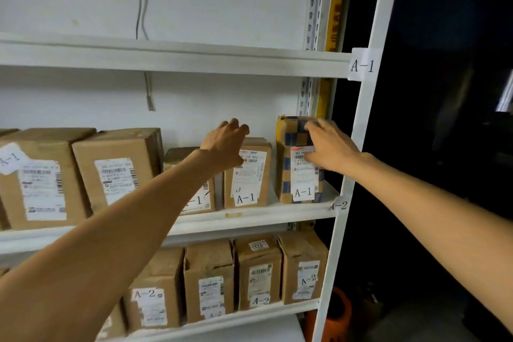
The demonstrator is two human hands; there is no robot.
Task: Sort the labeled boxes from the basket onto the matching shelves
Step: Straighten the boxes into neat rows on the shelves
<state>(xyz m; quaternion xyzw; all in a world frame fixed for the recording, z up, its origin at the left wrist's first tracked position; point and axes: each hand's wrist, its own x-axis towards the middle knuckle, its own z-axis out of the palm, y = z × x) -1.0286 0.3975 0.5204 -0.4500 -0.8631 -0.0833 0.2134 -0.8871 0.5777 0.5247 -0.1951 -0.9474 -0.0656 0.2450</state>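
Observation:
A tall cardboard box [298, 183] with a blue checked pattern and an A-1 label stands upright at the right end of the middle shelf [249, 216]. My right hand [330, 147] grips its upper right front, with the fingers across the face and the shipping label. My left hand [226, 144] reaches over a shorter A-1 box [247, 178] just to the left. Its fingers are loosely bent above that box's top and hold nothing. A narrow gap separates the two boxes.
Other A-1 boxes [116, 169] fill the shelf to the left. Boxes marked A-2 [258, 275] line the shelf below. Paper tags A-1 [362, 65] and A-2 [339, 205] hang on the white upright post. An orange object [337, 314] sits on the floor.

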